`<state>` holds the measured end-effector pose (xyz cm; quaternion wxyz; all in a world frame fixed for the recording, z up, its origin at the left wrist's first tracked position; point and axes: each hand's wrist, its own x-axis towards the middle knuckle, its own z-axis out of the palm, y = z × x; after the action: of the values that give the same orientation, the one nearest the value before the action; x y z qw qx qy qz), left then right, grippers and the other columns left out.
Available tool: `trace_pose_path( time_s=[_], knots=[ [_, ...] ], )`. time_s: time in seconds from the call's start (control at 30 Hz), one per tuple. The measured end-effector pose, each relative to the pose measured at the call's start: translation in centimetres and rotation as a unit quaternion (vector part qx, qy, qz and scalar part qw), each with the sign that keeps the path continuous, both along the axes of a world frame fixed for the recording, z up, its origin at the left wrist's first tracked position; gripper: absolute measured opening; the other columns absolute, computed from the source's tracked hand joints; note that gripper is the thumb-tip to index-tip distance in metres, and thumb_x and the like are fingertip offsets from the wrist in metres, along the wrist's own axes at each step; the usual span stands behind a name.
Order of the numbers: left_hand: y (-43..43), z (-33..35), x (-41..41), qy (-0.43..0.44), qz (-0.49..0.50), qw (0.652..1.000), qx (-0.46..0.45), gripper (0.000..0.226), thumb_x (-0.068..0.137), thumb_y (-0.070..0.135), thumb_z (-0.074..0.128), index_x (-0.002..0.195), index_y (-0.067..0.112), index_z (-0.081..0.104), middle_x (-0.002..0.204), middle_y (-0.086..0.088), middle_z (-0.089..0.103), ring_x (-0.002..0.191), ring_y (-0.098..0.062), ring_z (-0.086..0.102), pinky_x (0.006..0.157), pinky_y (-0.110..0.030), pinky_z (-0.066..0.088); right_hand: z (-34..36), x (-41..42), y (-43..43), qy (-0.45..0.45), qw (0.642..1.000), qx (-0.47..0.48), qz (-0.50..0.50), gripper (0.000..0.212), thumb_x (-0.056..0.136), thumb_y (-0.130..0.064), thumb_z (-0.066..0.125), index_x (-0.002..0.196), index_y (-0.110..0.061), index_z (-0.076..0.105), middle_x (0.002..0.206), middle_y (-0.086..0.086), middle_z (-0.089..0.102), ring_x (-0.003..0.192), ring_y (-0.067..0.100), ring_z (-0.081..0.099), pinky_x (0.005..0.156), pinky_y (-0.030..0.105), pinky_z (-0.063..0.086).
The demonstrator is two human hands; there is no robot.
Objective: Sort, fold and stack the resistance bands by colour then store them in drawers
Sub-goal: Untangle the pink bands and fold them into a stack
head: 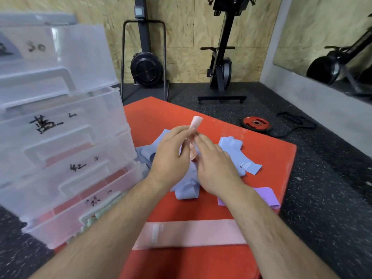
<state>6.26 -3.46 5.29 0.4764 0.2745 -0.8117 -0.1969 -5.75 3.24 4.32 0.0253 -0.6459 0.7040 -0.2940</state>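
Observation:
My left hand (171, 152) and my right hand (217, 164) are raised together over a heap of pale blue bands (239, 156) on the red mat (251, 256). Between their fingers they pinch a pink band (196, 122), whose looped end sticks up above the fingertips while the rest hangs down between the palms. A second pink band (193, 233) lies flat across the mat under my forearms. A purple band (265, 195) lies at the mat's right edge. The clear plastic drawer unit (60, 121) stands at the left, with its lower drawers pulled out.
A red weight plate (256, 123) and a black strap (296, 121) lie on the dark rubber floor beyond the mat. Black exercise machines (220, 67) stand against the chipboard wall. Green bands (96, 216) show in the lowest open drawer.

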Motion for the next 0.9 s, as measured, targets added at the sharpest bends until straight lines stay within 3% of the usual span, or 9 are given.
trace_pose_path(
  time_s=[0.13,0.27,0.33,0.4,0.5,0.57,0.7,0.83,0.9],
  knots=[
    [0.8,1.4,0.1,0.047,-0.016,0.999,0.013,0.043,0.092,-0.011,0.046,0.125,0.009,0.065,0.125,0.004,0.061,0.119,-0.006,0.055,0.098,-0.014,0.04,1.0,-0.1,0.7,-0.006,0.999,-0.039,0.026,0.071,0.094,-0.008,0.044,0.157,-0.033,0.023,0.162,-0.02,0.023,0.136,0.017,0.044,0.107,0.042,0.042],
    [2.5,3.0,0.3,0.079,-0.031,0.996,0.008,0.04,0.091,-0.012,0.047,0.119,0.008,0.067,0.122,0.004,0.063,0.117,-0.007,0.057,0.097,-0.017,0.042,2.4,0.0,2.3,-0.032,0.994,-0.083,0.066,0.066,0.093,-0.007,0.04,0.155,-0.028,0.031,0.157,-0.016,0.034,0.135,0.014,0.045,0.105,0.042,0.044],
    [3.7,4.0,0.5,0.1,-0.039,0.994,0.017,0.034,0.094,-0.008,0.048,0.116,0.01,0.068,0.119,0.007,0.064,0.116,-0.01,0.059,0.094,-0.019,0.045,3.3,0.2,3.8,-0.088,0.985,-0.122,0.08,0.062,0.093,0.0,0.041,0.149,-0.028,0.041,0.15,-0.018,0.042,0.137,0.003,0.041,0.111,0.028,0.039],
    [5.1,5.2,0.7,0.117,-0.049,0.992,0.021,0.029,0.097,-0.002,0.051,0.115,0.012,0.069,0.115,0.007,0.065,0.113,-0.014,0.06,0.091,-0.021,0.047,4.7,0.6,5.4,-0.194,0.966,-0.154,0.07,0.056,0.095,0.005,0.044,0.135,-0.034,0.051,0.135,-0.026,0.052,0.128,-0.005,0.048,0.101,0.014,0.039],
    [7.0,6.7,1.1,0.136,-0.07,0.988,0.034,0.024,0.097,0.002,0.055,0.115,0.012,0.067,0.111,0.004,0.066,0.109,-0.017,0.062,0.089,-0.026,0.05,6.8,0.9,6.8,-0.321,0.928,-0.175,0.069,0.04,0.095,0.002,0.049,0.118,-0.027,0.063,0.116,-0.018,0.066,0.112,0.003,0.062,0.087,0.016,0.048],
    [7.8,7.0,1.3,0.143,-0.074,0.985,0.058,0.021,0.096,0.006,0.059,0.114,0.014,0.066,0.109,0.005,0.067,0.108,-0.016,0.063,0.089,-0.031,0.051,7.8,0.8,7.4,-0.334,0.921,-0.185,0.076,0.039,0.093,0.005,0.05,0.113,-0.024,0.066,0.114,-0.011,0.069,0.111,0.004,0.063,0.09,0.02,0.049],
    [9.0,6.6,1.4,0.118,-0.089,0.982,0.119,0.018,0.094,0.013,0.064,0.108,0.024,0.062,0.103,0.01,0.068,0.102,-0.012,0.066,0.085,-0.035,0.052,7.5,0.5,9.8,-0.329,0.92,-0.195,0.086,0.048,0.092,0.009,0.052,0.106,-0.033,0.069,0.116,-0.013,0.065,0.118,0.005,0.059,0.091,0.016,0.047],
    [9.8,5.6,1.4,0.072,-0.111,0.981,0.139,0.02,0.092,0.009,0.066,0.106,0.022,0.06,0.098,0.01,0.068,0.095,-0.011,0.067,0.08,-0.027,0.053,5.8,-0.4,11.1,-0.307,0.935,-0.158,0.085,0.043,0.094,0.007,0.052,0.116,-0.025,0.07,0.121,-0.016,0.063,0.124,0.009,0.057,0.092,0.025,0.051],
    [10.1,5.4,1.6,0.06,-0.112,0.98,0.151,0.024,0.092,0.008,0.066,0.11,0.021,0.057,0.096,0.007,0.068,0.09,-0.011,0.067,0.078,-0.024,0.053,5.9,-0.3,11.2,-0.309,0.934,-0.148,0.101,0.04,0.094,0.009,0.051,0.114,-0.02,0.071,0.118,-0.015,0.066,0.121,0.005,0.058,0.093,0.017,0.047]
  ],
)
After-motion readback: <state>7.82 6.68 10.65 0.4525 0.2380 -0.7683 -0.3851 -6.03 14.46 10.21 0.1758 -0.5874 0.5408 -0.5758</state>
